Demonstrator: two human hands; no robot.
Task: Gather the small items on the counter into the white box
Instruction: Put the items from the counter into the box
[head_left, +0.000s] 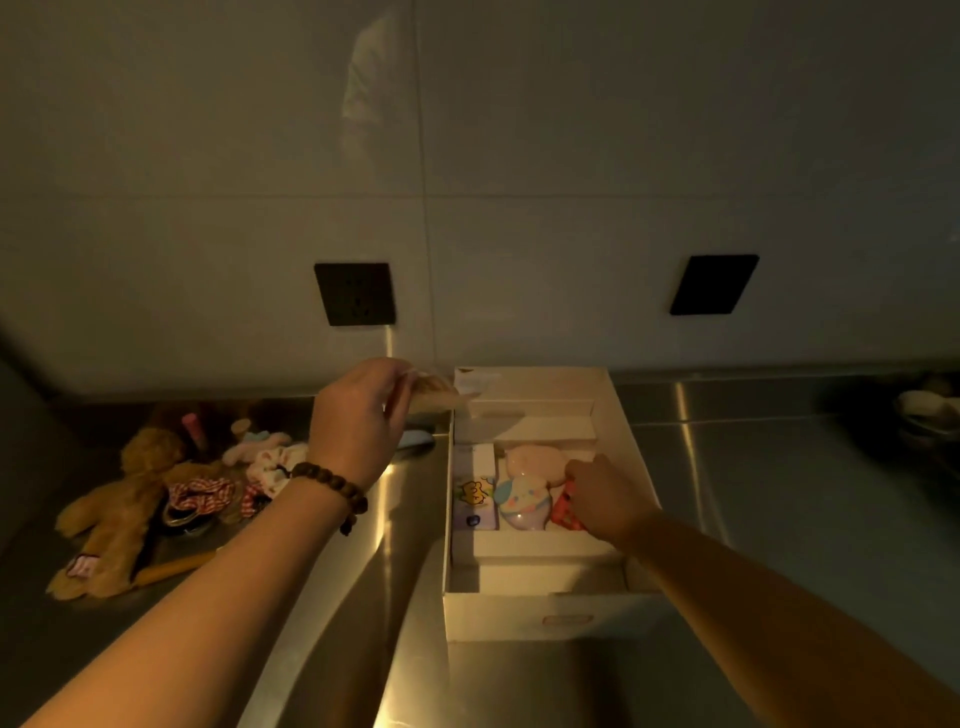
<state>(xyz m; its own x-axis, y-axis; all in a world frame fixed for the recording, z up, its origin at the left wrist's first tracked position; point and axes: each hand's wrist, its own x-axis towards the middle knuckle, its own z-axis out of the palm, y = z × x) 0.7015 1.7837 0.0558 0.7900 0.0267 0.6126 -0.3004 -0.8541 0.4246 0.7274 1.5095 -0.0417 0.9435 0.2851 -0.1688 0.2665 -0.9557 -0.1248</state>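
Left hand (358, 421) fingers pinched packet (434, 397) over box (540, 616) edge; right hand (605, 499) fingers gripped red item (566, 512) inside. Next: release both, fetch plush (119, 509) pile.

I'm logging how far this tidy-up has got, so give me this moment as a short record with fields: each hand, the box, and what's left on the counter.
left hand: holds a tan clear-wrapped packet over the far left edge of the white box
right hand: inside the box, gripping a red item
box contents: pink round item, pastel cartoon item, small printed carton
left on counter: brown plush toy, checked red scrunchie, white scrunchie
status: gathering unfinished
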